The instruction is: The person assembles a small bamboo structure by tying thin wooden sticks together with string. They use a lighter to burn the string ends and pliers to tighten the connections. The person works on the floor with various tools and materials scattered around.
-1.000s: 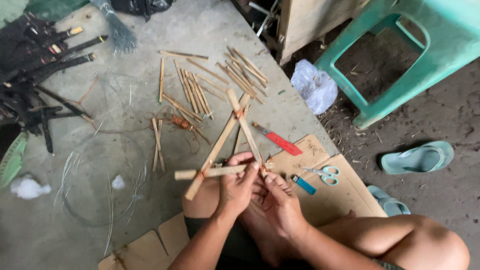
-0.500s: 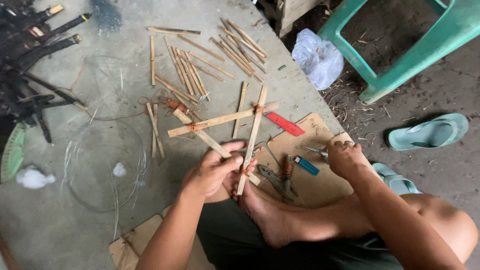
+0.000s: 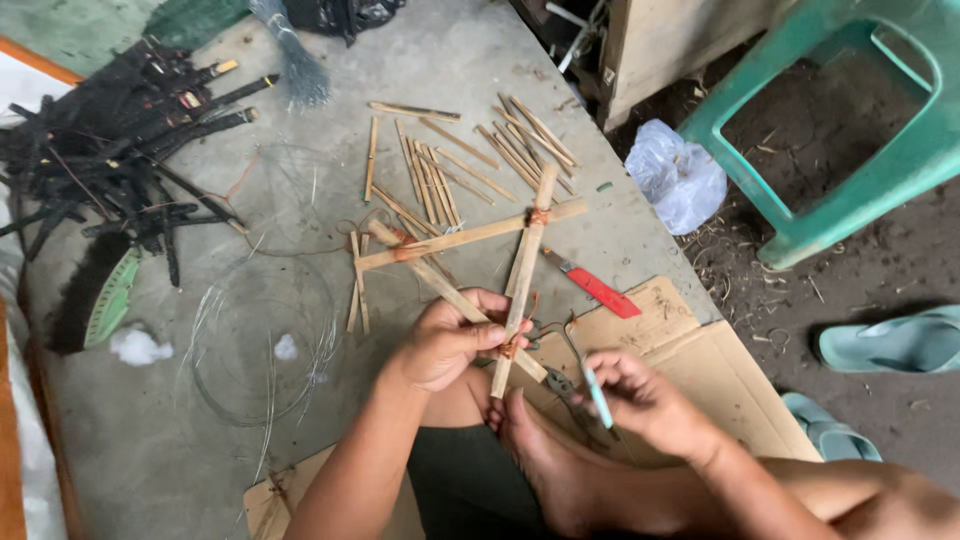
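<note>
Head view. A frame of three crossed bamboo sticks [image 3: 470, 262], bound at the crossings, is held by the left hand [image 3: 445, 340]; the fingers are closed around the lower joint. The rest of the frame extends away from that hand over the concrete floor [image 3: 180, 450]. Pliers with pale blue handles [image 3: 590, 385] are gripped in the right hand [image 3: 640, 400], fingers curled shut, just beside the left. A bare foot [image 3: 540, 450] is seen between both hands.

Judgement: the frame is light and stiff but splintery; the bound joints are the soundest holding points.

Beyond the left hand, loose bamboo slats [image 3: 450, 165] and a red-handled knife [image 3: 590, 285] are noted.
</note>
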